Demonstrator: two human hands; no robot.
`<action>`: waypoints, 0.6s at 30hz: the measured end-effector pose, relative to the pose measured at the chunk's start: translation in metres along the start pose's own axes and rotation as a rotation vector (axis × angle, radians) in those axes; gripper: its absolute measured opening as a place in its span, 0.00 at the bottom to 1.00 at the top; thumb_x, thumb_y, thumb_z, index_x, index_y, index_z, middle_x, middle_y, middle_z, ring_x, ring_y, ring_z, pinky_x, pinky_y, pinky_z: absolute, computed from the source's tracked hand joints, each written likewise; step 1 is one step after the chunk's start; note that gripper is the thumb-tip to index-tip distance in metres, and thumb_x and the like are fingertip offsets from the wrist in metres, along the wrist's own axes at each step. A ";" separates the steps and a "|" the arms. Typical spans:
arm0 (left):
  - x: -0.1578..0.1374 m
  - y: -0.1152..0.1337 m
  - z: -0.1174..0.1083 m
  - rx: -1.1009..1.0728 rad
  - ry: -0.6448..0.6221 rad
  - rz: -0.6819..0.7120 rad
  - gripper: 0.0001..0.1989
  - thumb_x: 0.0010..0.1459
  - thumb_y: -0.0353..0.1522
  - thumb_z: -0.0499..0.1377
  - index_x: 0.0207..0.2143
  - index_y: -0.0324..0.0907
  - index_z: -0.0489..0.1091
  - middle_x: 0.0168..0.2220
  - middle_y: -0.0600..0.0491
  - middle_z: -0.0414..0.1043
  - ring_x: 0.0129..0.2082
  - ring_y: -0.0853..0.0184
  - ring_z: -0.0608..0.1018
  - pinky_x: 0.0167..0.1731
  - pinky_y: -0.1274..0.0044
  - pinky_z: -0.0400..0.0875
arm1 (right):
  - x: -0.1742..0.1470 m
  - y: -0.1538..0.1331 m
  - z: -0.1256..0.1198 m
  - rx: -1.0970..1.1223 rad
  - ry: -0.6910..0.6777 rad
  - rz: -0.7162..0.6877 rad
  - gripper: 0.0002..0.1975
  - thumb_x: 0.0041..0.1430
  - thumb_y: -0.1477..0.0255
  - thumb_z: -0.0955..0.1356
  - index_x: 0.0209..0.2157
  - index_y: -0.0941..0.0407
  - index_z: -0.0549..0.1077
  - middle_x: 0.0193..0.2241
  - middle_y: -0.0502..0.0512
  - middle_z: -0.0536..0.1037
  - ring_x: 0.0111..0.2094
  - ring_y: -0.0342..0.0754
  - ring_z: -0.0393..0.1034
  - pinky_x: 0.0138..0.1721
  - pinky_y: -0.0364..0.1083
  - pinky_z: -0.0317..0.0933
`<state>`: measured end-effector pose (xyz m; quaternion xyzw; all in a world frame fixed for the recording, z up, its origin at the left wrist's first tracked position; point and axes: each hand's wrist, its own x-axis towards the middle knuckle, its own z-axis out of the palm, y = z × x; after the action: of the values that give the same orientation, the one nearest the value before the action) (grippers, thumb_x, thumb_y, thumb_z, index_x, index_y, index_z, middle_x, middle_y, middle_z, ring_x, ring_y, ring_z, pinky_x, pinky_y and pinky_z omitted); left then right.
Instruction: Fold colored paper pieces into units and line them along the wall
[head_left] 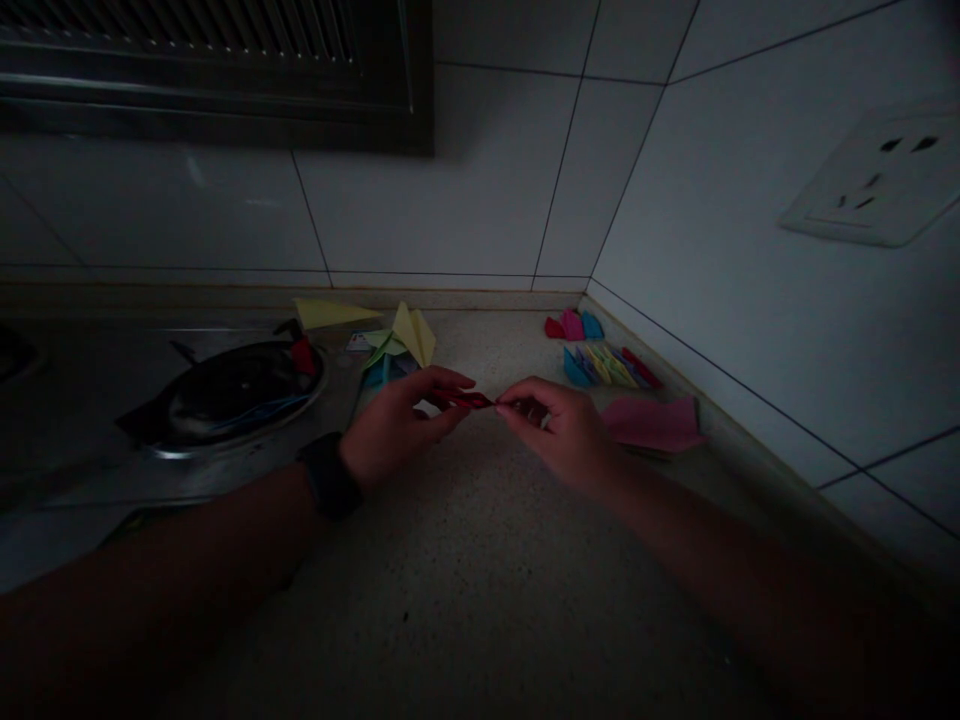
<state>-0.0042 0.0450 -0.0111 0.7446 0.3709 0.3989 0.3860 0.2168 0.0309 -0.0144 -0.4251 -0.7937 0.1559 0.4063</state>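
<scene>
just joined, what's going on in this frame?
A person is working a small red folded paper piece between both hands over a speckled countertop in dim light. The left hand and right hand each pinch one end of it. Near the wall corner lie a row of small folded pieces in several colours, three more folded pieces and a pink sheet. Yellow and green folded papers sit beside a gas stove burner.

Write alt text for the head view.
Both hands, left hand and right hand, pinch a small red folded paper over a dim speckled counter. Colourful folded papers lie by the tiled corner.
</scene>
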 end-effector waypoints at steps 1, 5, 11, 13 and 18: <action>0.000 0.000 0.000 0.019 -0.013 0.003 0.14 0.58 0.35 0.60 0.47 0.42 0.71 0.44 0.49 0.76 0.38 0.67 0.77 0.28 0.79 0.71 | -0.001 -0.001 0.000 -0.032 0.008 -0.038 0.05 0.59 0.70 0.68 0.37 0.56 0.74 0.30 0.52 0.75 0.29 0.44 0.68 0.28 0.43 0.59; -0.002 0.004 0.000 0.089 -0.035 0.022 0.12 0.59 0.34 0.60 0.44 0.43 0.73 0.42 0.50 0.77 0.38 0.67 0.78 0.28 0.80 0.71 | -0.003 -0.008 0.001 -0.142 0.032 -0.201 0.11 0.56 0.71 0.70 0.41 0.57 0.72 0.34 0.54 0.74 0.37 0.47 0.67 0.36 0.46 0.62; -0.004 0.007 0.001 0.218 -0.043 0.059 0.12 0.57 0.31 0.60 0.44 0.43 0.74 0.38 0.53 0.78 0.34 0.69 0.78 0.27 0.81 0.69 | -0.005 -0.019 0.002 -0.160 0.047 -0.296 0.06 0.59 0.73 0.69 0.39 0.56 0.72 0.34 0.54 0.75 0.38 0.48 0.68 0.41 0.48 0.62; -0.005 0.006 0.001 0.233 -0.034 0.077 0.12 0.57 0.31 0.60 0.44 0.44 0.74 0.37 0.53 0.78 0.33 0.70 0.78 0.27 0.82 0.69 | -0.005 -0.021 0.002 -0.163 0.058 -0.290 0.05 0.58 0.74 0.68 0.38 0.56 0.72 0.33 0.54 0.75 0.37 0.48 0.68 0.40 0.48 0.62; -0.005 0.004 0.002 0.236 -0.020 0.077 0.13 0.56 0.31 0.60 0.45 0.43 0.73 0.37 0.53 0.78 0.32 0.70 0.77 0.27 0.81 0.69 | -0.006 -0.020 0.004 -0.148 0.060 -0.253 0.06 0.55 0.75 0.70 0.36 0.57 0.72 0.33 0.54 0.75 0.36 0.47 0.68 0.38 0.47 0.62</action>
<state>-0.0038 0.0379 -0.0096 0.8024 0.3826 0.3596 0.2838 0.2044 0.0148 -0.0079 -0.3548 -0.8377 0.0315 0.4140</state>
